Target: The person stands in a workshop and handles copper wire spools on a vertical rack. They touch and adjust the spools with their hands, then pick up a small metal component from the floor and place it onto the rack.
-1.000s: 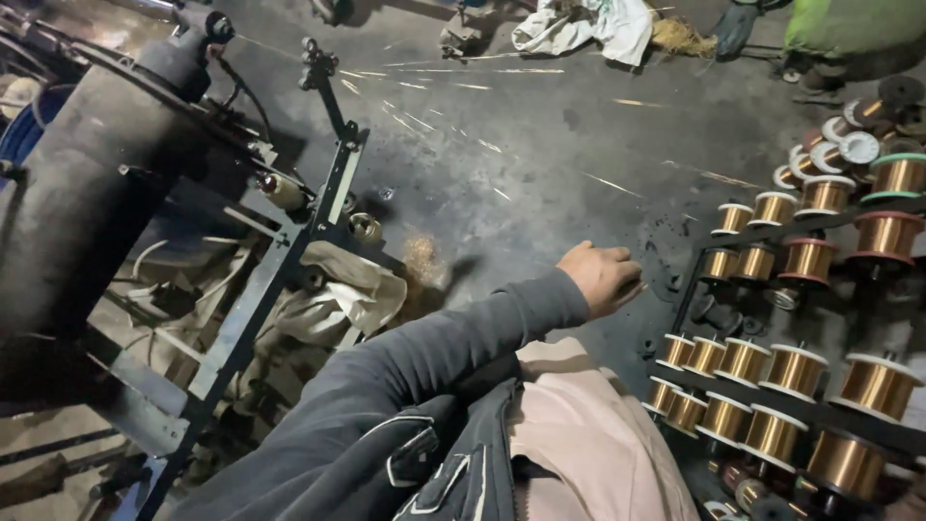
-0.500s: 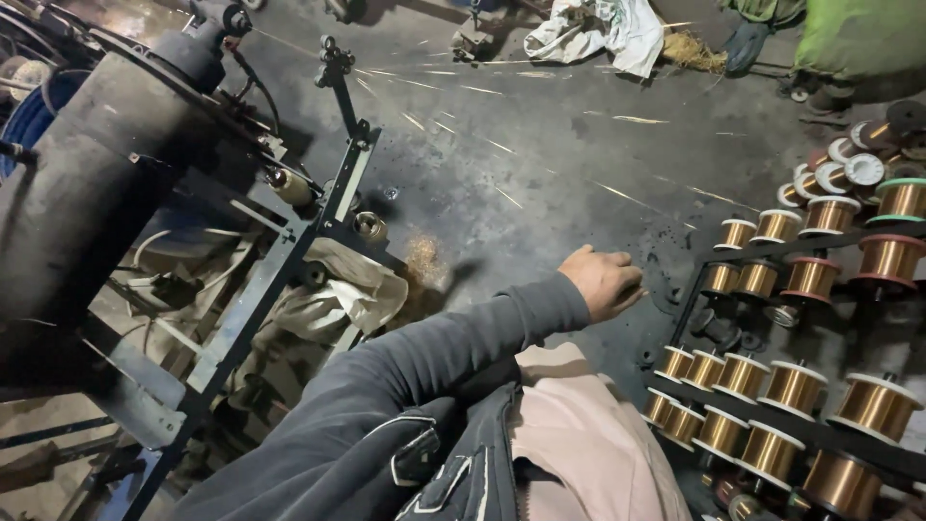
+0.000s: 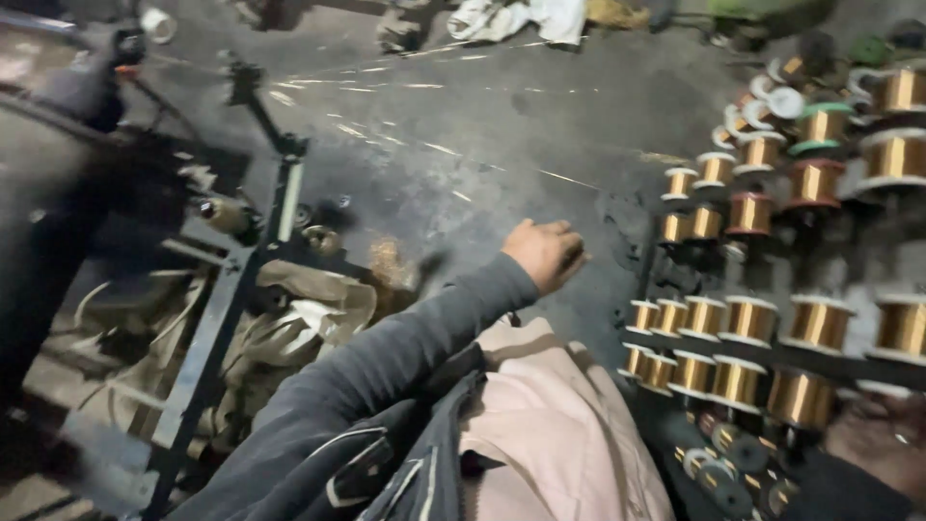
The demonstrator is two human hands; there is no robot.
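My left hand (image 3: 545, 253) reaches out in a dark grey sleeve over the dark, stained floor (image 3: 463, 174). Its fingers are curled in, knuckles up, and I see nothing in them. It hovers just left of a black rack (image 3: 772, 352) holding several spools of copper wire (image 3: 752, 318) in rows. My right hand (image 3: 880, 446) shows only as a blurred shape at the bottom right corner, beside the lowest spools; its fingers cannot be made out. My pale pink trouser knee (image 3: 550, 434) lies under the left arm.
A black metal frame (image 3: 231, 299) with a dark cylindrical tank (image 3: 58, 193) stands at the left, over crumpled beige sacks (image 3: 299, 309). Thin wire strands glint across the floor. White rags (image 3: 521, 17) lie at the top edge. More spools (image 3: 820, 125) sit at the upper right.
The view has shifted and blurred, and the spool rack now sits larger at the right. My left hand keeps its curled pose near the rack. A blurred right hand has come into the bottom right corner.
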